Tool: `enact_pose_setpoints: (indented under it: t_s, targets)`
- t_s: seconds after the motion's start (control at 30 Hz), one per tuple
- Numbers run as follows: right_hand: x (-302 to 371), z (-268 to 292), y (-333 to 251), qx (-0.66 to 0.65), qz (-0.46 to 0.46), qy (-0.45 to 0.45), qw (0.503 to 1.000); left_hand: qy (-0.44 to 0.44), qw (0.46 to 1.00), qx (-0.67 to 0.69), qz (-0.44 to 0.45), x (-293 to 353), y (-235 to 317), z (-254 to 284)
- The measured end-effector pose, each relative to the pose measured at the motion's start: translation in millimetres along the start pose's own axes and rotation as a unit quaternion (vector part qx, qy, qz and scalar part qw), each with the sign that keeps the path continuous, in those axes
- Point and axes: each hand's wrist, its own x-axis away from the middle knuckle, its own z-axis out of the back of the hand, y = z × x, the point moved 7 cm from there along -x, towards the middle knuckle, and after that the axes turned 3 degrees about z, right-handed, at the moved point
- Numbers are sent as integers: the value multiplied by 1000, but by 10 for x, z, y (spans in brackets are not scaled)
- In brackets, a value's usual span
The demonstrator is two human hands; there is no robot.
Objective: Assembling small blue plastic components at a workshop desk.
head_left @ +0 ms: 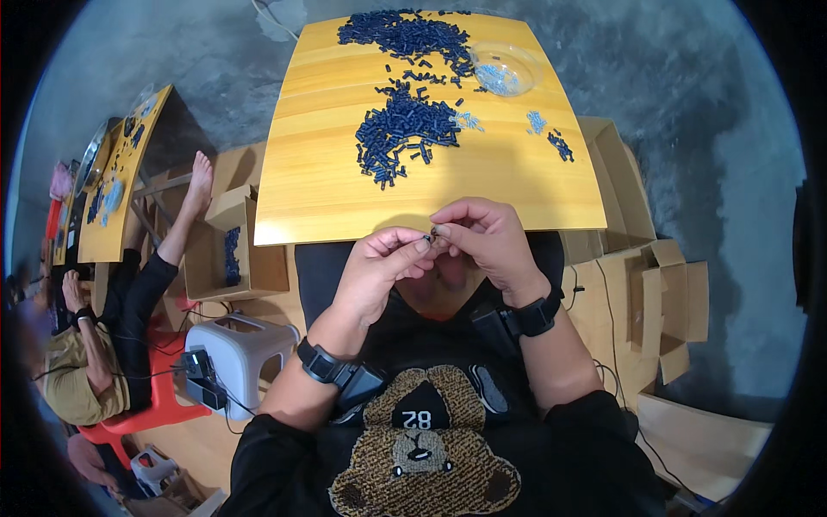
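Note:
My left hand point(387, 264) and my right hand point(488, 247) meet just off the near edge of the yellow wooden table point(319, 196). Thumb and forefinger of each are pinched together around a tiny dark piece point(432, 238), mostly hidden by the fingertips. Beyond them on the tabletop lies a heap of small dark blue cylindrical parts point(398, 129), with a few clear pale-blue pieces point(468, 121) at its right side. A larger heap of the same dark parts point(409, 36) covers the far end.
A clear round dish point(519, 67) holds pale-blue pieces at the far right. Small groups of pale point(537, 122) and dark pieces point(561, 146) lie nearer. Cardboard boxes point(245, 258) stand on both sides. A grey stool point(250, 340) is at left, beside a seated person point(95, 362) at another table.

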Motion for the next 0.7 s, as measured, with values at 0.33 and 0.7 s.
enact_pose_setpoints:
  t_s: [0.33,0.7]
  targets:
    - [22,-35,-60,34,68,-25,997,-16,1000,-18,-2,13,-12,-39]
    - [-12,-46,-107,98,70,-74,990,-18,1000,-9,4,4,-46,-10]
